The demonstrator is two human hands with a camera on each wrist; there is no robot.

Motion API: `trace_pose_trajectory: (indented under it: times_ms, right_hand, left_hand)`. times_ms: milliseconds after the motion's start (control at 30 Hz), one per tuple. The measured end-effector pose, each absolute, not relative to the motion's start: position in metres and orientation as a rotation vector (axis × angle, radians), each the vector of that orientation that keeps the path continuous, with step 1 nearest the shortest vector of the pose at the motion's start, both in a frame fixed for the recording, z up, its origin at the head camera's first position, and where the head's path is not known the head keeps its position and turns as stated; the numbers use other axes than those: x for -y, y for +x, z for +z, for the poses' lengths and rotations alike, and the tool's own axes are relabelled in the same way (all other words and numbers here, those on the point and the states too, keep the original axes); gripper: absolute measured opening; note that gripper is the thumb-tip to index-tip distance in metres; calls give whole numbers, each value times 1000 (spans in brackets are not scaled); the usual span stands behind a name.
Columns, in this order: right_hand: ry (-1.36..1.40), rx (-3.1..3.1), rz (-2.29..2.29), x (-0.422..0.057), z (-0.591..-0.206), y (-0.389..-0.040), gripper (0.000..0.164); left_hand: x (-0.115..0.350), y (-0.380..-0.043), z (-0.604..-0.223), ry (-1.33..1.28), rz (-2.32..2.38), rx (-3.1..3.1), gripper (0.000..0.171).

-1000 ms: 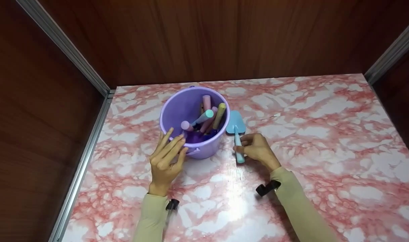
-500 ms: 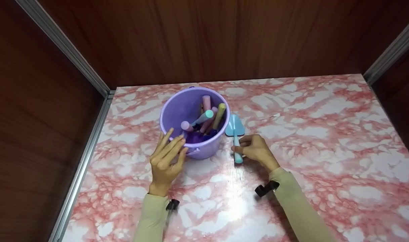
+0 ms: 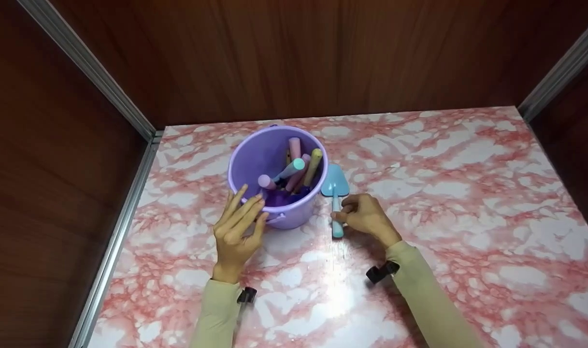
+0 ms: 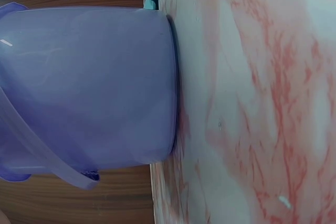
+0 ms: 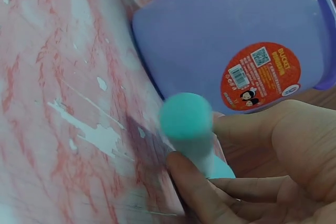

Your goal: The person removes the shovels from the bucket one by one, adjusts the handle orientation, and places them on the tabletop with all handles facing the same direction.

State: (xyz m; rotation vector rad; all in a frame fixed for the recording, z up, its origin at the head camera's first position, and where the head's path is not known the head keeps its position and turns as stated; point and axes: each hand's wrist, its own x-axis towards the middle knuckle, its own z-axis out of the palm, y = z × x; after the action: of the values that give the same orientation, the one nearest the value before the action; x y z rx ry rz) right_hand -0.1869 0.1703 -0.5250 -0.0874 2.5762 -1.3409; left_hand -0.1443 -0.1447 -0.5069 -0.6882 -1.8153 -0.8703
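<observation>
A purple bucket (image 3: 294, 216) stands upright on the table, with several coloured handles in it, among them a turquoise handle (image 3: 296, 166) and a yellow handle (image 3: 313, 164). My left hand (image 3: 236, 234) rests with extended fingers on the bucket's near-left rim. To the right of the bucket, my right hand (image 3: 368, 217) pinches the handle of a light blue toy shovel (image 3: 336, 182), whose blade points away from me. In the right wrist view, the thumb and fingers hold the handle, its round turquoise end (image 5: 185, 116) toward the camera. What lies at the bucket's bottom is partly hidden.
The red-and-white marbled tabletop (image 3: 467, 208) is bounded by a dark wooden panel (image 3: 322, 58) at the back and panels with metal strips (image 3: 100, 241) at the sides. A bucket handle (image 4: 42, 150) hangs at the bucket's side in the left wrist view.
The shovel has shifted slightly left and toward me, its handle turning a little, with my right hand still pinching it. The left hand and the bucket look unmoved.
</observation>
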Motion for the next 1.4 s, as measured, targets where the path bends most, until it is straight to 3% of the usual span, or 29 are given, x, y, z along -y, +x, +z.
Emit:
trace_pose_trajectory:
  times_ms: [300,500,567,733,1167,1400]
  right_hand:
    - [-100,-2572,-1357,-172,-523,-183,47]
    - [-165,-2644,-1272,-171,-511,-187,36]
    - [-201,-2687,-1227,-171,-503,-191,41]
    - [-258,-2753,-1162,-174,-479,-205,53]
    - [-362,-2923,-1058,-166,-392,-237,43]
    - [-641,-3090,-844,-129,-359,-239,36]
  left_hand:
    - [145,-144,-506,-697,-879,1803,21]
    - [144,-145,-506,-697,-871,1797,20]
    - [143,-145,-506,-695,-868,1798,20]
    - [143,-145,-507,-704,-861,1793,20]
    - [138,-148,-508,-696,-851,1778,20]
    - [140,-147,-509,-694,-830,1767,21]
